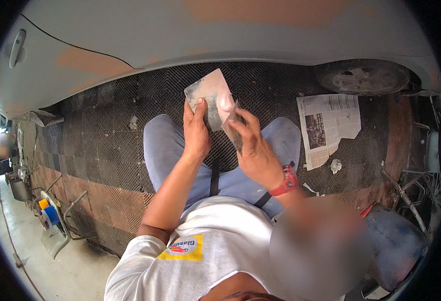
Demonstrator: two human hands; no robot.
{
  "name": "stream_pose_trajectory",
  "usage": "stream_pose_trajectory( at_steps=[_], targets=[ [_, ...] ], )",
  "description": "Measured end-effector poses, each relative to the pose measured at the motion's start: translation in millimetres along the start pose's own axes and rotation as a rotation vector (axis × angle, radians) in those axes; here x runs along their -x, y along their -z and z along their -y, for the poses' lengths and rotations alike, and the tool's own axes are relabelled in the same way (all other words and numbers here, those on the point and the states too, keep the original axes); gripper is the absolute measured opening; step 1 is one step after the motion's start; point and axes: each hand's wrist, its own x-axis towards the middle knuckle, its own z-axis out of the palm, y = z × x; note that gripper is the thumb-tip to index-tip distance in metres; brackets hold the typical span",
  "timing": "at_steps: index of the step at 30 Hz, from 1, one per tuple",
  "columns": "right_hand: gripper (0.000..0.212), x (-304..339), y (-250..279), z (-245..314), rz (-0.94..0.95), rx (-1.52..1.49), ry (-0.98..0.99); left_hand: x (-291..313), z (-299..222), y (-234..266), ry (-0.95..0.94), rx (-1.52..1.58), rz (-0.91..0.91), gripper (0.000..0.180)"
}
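Observation:
My left hand (197,133) grips a flat, smeared mixing plate (194,92) from below, its thumb lying on the top face. A mound of pale pink putty (225,103) sits toward the plate's right side, and a thinner pink film spreads over the upper part. In my right hand (255,145) is a thin, flat putty spreader (234,134), tilted against the plate's right edge beside the mound. Both hands are above my lap, in front of the car's side. Grey car panels (155,30) carry tan patches (92,66).
At the right, a newspaper sheet (325,123) and a crumpled paper (336,166) lie on the ribbed floor tiles (100,125), below a car wheel (363,78). Metal stand legs (406,195) rise at the far right. A metal-framed stool (55,241) with blue and orange items stands left.

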Motion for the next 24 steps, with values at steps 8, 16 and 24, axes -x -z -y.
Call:
stream_pose_trajectory(
  at_steps=[8, 16, 24],
  targets=[
    [0.065, 7, 24, -41, 0.112, 0.556, -0.076, 1, -12, 32, 0.087, -0.131, 0.081, 0.043],
    [0.046, -4, -1, -6, 0.135, 0.565, 0.159, 7, -21, 16, -0.151, -0.563, 0.057, 0.048],
    [0.057, -15, 16, 30, 0.134, 0.16, 0.304, -14, -4, 47, 0.032, -0.092, -0.008, 0.037]
  ],
)
